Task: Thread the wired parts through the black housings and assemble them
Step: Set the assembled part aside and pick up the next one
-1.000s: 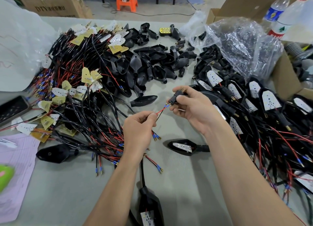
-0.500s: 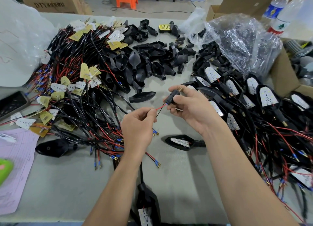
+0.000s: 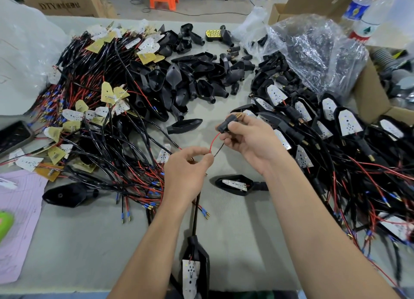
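Note:
My right hand (image 3: 248, 142) holds a small black stem piece (image 3: 227, 123) with a brass threaded end, up over the middle of the table. A red wire (image 3: 214, 139) and a black wire run from that piece down to my left hand (image 3: 187, 169), which pinches them between thumb and fingers. Below my left hand the sheathed cable (image 3: 196, 218) drops to a black housing (image 3: 197, 267) with a white LED board at the near table edge. Heaps of wired LED boards (image 3: 96, 110) lie at left, empty black housings (image 3: 186, 79) at the back centre.
Assembled units (image 3: 336, 124) with tangled wires cover the right side. One finished unit (image 3: 235, 184) lies just under my right wrist. A clear plastic bag (image 3: 309, 50), cardboard boxes and bottles stand at the back right. A phone (image 3: 13, 135) and pink paper (image 3: 18, 220) sit at left.
The wires have been drawn further through the black stem piece; more red and black wire now spans between my hands. My right hand has tilted the piece, showing its brass end.

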The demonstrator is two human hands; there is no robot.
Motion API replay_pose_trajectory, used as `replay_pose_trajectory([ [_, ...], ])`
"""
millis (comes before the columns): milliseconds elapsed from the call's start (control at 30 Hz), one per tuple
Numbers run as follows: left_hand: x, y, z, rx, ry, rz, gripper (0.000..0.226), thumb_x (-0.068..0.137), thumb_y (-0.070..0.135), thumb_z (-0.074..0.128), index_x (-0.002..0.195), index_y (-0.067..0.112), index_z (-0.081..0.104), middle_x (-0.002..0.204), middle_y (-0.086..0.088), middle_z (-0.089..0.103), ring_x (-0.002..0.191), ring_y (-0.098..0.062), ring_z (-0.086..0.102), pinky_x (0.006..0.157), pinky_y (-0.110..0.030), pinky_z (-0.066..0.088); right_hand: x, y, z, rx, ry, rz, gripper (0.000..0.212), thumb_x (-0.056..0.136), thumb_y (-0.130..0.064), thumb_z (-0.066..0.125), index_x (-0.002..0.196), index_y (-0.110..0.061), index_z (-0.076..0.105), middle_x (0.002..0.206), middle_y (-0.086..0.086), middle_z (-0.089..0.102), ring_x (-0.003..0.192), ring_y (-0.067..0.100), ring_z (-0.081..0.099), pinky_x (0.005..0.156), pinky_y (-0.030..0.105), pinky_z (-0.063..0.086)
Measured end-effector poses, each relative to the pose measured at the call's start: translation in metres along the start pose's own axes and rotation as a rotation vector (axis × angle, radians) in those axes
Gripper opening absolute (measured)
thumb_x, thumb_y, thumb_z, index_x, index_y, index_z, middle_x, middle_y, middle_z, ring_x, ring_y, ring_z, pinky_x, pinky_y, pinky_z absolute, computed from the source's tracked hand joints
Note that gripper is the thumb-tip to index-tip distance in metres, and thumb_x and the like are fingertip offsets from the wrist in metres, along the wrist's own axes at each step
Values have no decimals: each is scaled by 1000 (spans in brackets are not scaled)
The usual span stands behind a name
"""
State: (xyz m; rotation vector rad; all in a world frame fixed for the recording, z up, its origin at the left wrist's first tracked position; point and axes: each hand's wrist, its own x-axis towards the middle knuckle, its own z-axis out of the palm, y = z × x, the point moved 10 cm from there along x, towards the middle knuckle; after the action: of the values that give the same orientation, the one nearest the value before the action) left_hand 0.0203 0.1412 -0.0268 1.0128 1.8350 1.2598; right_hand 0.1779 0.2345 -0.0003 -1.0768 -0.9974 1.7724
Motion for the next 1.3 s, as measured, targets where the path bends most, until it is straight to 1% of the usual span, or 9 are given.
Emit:
replay_pose_trajectory([
  [100, -1, -1, 2, -18, 19, 6, 21, 83, 28, 79, 68, 42, 75, 73, 22, 74, 69, 5, 69, 58, -3, 44, -3, 0, 2, -45, -31, 4, 15, 99, 5, 51, 105, -7, 59, 92, 13, 75, 68, 17, 65, 64, 23, 53],
  [367, 1, 6, 3, -89, 39, -8, 13, 81, 22, 82, 82, 34, 78, 69, 14, 76, 66, -1, 72, 59, -9, 48, -12, 15, 13, -246, -107, 53, 22, 94, 5, 57, 106, -10, 67, 93, 21, 69, 64, 16, 57, 62, 24, 46],
  [533, 0, 4, 6, -150, 7, -23, 20, 81, 18, 84, 93, 31, 76, 67, 4, 76, 60, -10, 71, 57, -16, 53, -9, 7, 8, -243, -39, 32, 24, 106, -19, 47, 109, -9, 68, 82, 14, 73, 60, 20, 63, 56, 26, 43],
  [700, 0, 10, 9, -130, -24, 26, 24, 72, 37, 82, 96, 40, 77, 85, 21, 77, 84, 5, 73, 77, -18, 54, -9, -3, 8, -425, -16, -39, 29, 104, -17, 47, 100, -4, 72, 81, 14, 75, 51, 17, 54, 51, 24, 39],
  [800, 0, 18, 10, -52, -20, 65, 35, 66, 46, 81, 101, 45, 75, 86, 25, 75, 85, 7, 71, 79, -20, 54, -12, -13, 8, -766, 58, -124, 30, 99, -30, 54, 93, -12, 77, 75, 14, 74, 54, 20, 58, 64, 35, 52],
  [933, 2, 27, 17, 84, -69, 145, 35, 78, 31, 83, 108, 47, 73, 63, 22, 66, 58, 4, 59, 62, -15, 43, -18, -15, 23, -1026, 11, -185, 36, 100, -37, 51, 89, -11, 73, 80, 6, 74, 78, 23, 69, 83, 42, 54],
  [1067, 0, 30, 10, 150, -18, 120, 56, 81, 34, 70, 124, 66, 54, 68, 17, 70, 62, -3, 62, 63, -21, 46, -22, -10, 25, -709, -51, -168, 24, 98, -24, 52, 104, -24, 76, 89, -2, 75, 68, 13, 62, 68, 31, 49],
  [1133, 1, 23, 9, 67, -26, 34, 61, 74, 34, 65, 129, 60, 57, 68, 7, 72, 64, -11, 66, 67, -24, 51, -22, -7, 11, -540, 59, -145, 29, 89, -21, 57, 109, -29, 76, 89, -9, 77, 67, 13, 65, 71, 30, 48],
  [1300, 2, 8, 8, -261, -49, -90, 45, 78, 9, 68, 113, 37, 74, 74, -12, 74, 55, -16, 65, 53, -24, 53, -40, -4, -34, -682, 506, -152, 8, 83, -32, 64, 84, -28, 70, 77, -9, 73, 78, 15, 70, 84, 42, 56],
])
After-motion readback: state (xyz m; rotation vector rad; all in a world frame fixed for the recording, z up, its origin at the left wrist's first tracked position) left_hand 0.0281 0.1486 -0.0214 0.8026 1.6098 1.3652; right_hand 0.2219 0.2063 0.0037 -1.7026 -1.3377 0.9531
